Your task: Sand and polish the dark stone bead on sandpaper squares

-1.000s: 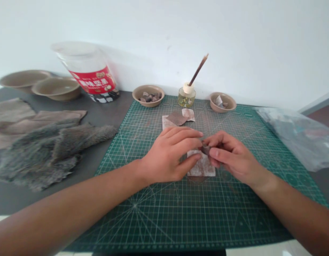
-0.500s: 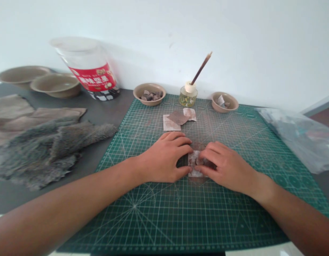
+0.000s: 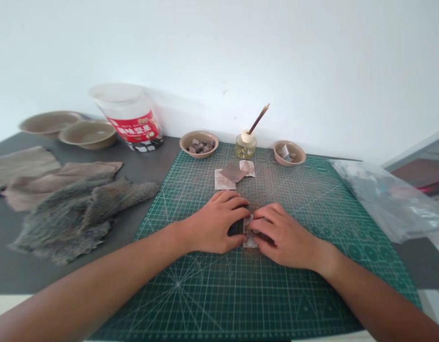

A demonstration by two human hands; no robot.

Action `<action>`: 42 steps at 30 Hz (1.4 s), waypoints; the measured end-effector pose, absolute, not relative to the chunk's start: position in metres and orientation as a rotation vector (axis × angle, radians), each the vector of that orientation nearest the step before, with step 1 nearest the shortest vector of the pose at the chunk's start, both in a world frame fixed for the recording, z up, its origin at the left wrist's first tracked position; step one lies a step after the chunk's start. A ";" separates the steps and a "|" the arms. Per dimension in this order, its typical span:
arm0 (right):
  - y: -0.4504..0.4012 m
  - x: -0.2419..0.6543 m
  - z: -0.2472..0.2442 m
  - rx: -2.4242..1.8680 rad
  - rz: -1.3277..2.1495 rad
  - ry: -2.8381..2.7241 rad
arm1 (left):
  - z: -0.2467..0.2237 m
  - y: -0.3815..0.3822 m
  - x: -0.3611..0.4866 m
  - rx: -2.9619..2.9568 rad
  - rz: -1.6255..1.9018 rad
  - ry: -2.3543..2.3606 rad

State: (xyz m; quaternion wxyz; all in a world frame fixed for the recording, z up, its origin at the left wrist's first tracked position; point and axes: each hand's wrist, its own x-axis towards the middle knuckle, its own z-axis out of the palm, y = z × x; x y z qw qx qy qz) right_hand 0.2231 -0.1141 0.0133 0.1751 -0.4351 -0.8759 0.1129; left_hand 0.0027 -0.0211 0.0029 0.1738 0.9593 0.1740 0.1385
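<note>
A small worn square of sandpaper (image 3: 248, 240), its surface pale with dust, lies on the green cutting mat (image 3: 208, 304). My left hand (image 3: 217, 225) holds its left edge down with curved fingertips and thumb. Over the same square, my right hand (image 3: 283, 235) has its fingers bent in a pinch around a small stone, now mostly covered by the fingers. Just beyond my hands lie several loose pieces of sandpaper (image 3: 224, 180), partly overlapping. Brownish dust marks the mat around them.
At the back are a bowl of stones (image 3: 199, 142), a reed diffuser bottle (image 3: 245, 145) and a bowl with paper and stones (image 3: 290, 154). Left are a plastic tub (image 3: 134, 126), bowls (image 3: 87, 135) and grey cloths (image 3: 70, 218). A clear plastic bag (image 3: 390, 199) lies right.
The camera view has shifted, so everything sits lower in the picture. My right fingers have moved left over the sandpaper, closer to my left hand, covering the stone that showed before.
</note>
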 end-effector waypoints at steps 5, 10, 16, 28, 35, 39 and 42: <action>-0.111 0.225 0.010 -1.207 0.309 -2.491 | 0.004 -0.018 0.003 2.703 0.384 0.482; -0.107 0.228 0.008 -1.117 0.294 -2.506 | 0.007 -0.016 0.005 2.713 0.383 0.421; -0.106 0.229 0.009 -1.108 0.254 -2.532 | 0.009 -0.017 0.008 2.740 0.356 0.387; -0.105 0.233 0.005 -1.124 0.305 -2.514 | 0.011 -0.021 0.009 2.777 0.349 0.410; -0.107 0.241 0.011 -1.185 0.368 -2.523 | 0.011 -0.020 0.009 2.777 0.324 0.436; -0.106 0.236 0.015 -1.194 0.381 -2.547 | 0.011 -0.020 0.010 2.786 0.325 0.464; -0.105 0.235 0.017 -1.326 0.306 -2.488 | 0.010 -0.020 0.009 2.793 0.336 0.467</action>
